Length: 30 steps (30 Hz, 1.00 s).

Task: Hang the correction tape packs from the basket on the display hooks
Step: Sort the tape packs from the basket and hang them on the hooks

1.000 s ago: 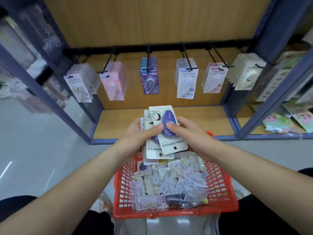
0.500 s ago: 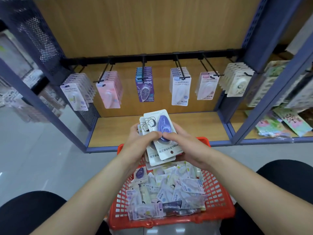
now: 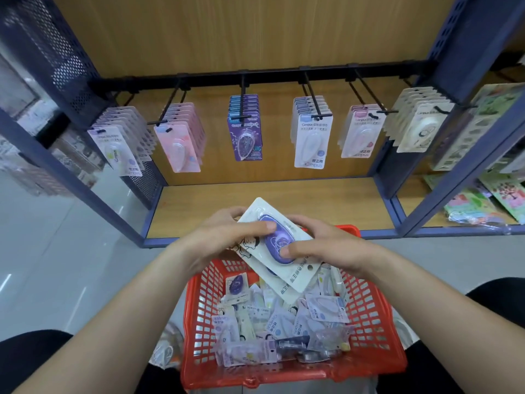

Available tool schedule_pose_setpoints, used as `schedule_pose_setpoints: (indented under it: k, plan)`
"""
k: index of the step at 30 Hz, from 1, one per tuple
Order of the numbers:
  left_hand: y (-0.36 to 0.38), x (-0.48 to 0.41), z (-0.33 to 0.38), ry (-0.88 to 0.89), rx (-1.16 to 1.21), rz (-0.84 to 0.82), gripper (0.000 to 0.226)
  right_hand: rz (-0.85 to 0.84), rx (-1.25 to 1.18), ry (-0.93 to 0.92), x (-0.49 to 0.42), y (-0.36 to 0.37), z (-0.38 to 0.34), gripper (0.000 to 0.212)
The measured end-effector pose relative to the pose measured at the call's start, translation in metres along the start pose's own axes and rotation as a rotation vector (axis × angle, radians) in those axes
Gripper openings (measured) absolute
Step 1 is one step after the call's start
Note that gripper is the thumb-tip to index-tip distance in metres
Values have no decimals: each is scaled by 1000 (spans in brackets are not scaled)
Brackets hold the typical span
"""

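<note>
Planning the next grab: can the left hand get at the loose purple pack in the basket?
Probably not yet: the left hand, with the right hand, holds the stack of packs. The purple pack itself lies uncovered in the basket, just below.

Counted one left hand [image 3: 224,237], one right hand [image 3: 326,248]; at least three held packs [image 3: 301,275]; one red basket [image 3: 284,379]; many loose packs [image 3: 270,322]; six hanging bunches: lilac bunch [image 3: 119,149], pink bunch [image 3: 179,149], purple bunch [image 3: 245,137], white bunch [image 3: 312,140], rose bunch [image 3: 360,132], cream bunch [image 3: 420,129].
</note>
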<state>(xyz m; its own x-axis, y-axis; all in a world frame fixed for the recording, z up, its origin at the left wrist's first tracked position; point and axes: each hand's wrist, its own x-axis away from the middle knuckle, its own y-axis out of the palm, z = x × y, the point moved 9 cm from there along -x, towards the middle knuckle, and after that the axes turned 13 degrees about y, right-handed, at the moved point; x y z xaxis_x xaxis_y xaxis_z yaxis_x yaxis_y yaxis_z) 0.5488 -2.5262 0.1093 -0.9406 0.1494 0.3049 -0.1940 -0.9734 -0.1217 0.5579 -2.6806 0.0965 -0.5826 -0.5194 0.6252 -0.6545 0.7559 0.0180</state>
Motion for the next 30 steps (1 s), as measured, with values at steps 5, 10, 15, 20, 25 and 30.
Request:
schedule_pose_setpoints:
  k: [5,10,15,20,25,30]
  plan:
    - [5,11,-3,10,-22,-23,59,8,-21,-10,5,2,2,50]
    - [-2,19,-6,7,48,121,53,214,-69,-13,7,-11,10,78]
    - [-14,21,-10,23,171,355,35,379,-284,-13,11,-16,19,81]
    - [-13,23,-17,61,275,529,44,318,-468,86,10,2,30,98]
    - [9,17,-25,22,353,462,61,511,-535,-22,14,-19,27,132]
    - [19,7,-26,10,275,286,84,583,-595,-98,22,-33,21,117]
